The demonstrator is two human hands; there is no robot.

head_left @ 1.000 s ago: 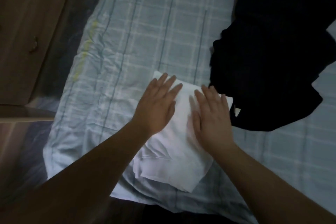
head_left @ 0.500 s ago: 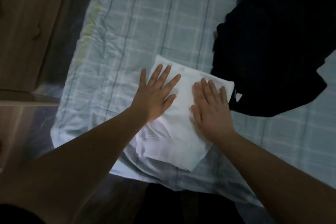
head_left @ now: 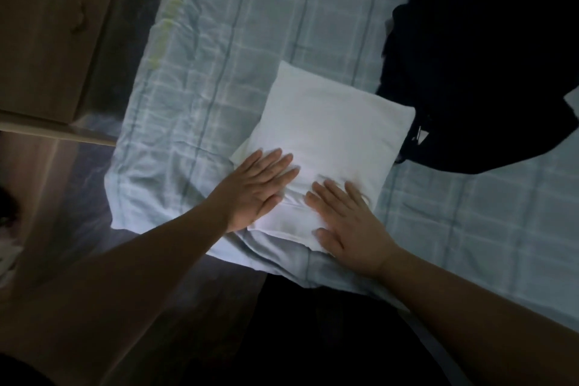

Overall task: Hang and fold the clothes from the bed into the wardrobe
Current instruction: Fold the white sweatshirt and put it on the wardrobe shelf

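Note:
A white garment, folded into a rectangle, lies near the front edge of the bed, which has a pale blue checked sheet. My left hand rests flat on the garment's near left corner, fingers spread. My right hand lies flat on its near right edge, palm down. Neither hand grips anything. A pile of dark clothes sits on the bed at the upper right, touching the white garment's right side.
A wooden cabinet with drawer knobs stands to the left of the bed, with a narrow strip of floor between them. A wooden ledge juts out at the left. The floor lies dark below the bed's edge.
Both hands have slid from the garment's far half back toward me to its near edge, staying flat. The far part of the folded garment is uncovered and smooth.

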